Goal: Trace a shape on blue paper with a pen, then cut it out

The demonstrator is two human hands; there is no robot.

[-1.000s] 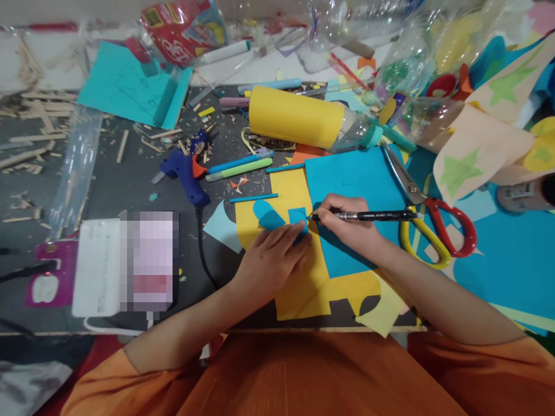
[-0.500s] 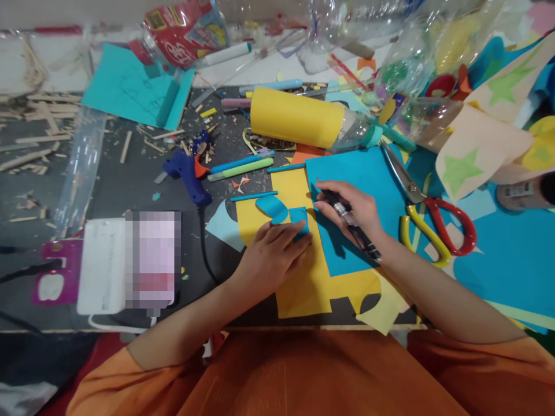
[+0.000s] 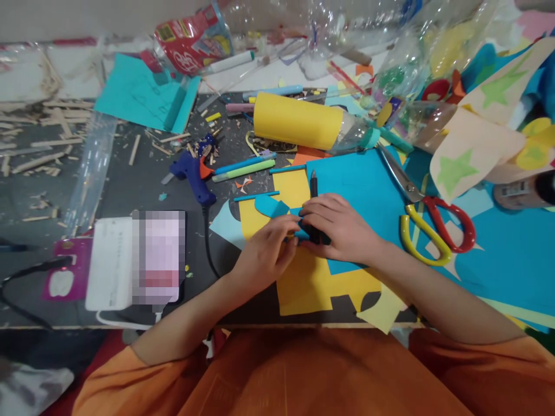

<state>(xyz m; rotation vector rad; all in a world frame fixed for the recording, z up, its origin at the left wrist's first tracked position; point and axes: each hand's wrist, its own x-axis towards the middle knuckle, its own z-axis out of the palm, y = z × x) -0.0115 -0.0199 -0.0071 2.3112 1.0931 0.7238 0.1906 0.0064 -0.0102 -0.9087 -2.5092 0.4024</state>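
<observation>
My left hand (image 3: pixel 264 254) pinches the floppy blue paper cutout (image 3: pixel 271 206); right hand (image 3: pixel 340 228) fingers clamp the black pen (image 3: pixel 313 188). I'd grip near its edge.

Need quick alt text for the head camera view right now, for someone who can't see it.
Both hands meet over a small blue paper cutout on yellow paper: the right hand grips a black pen, the left hand pinches the cutout. Scissors lie right, a glue gun left.
</observation>
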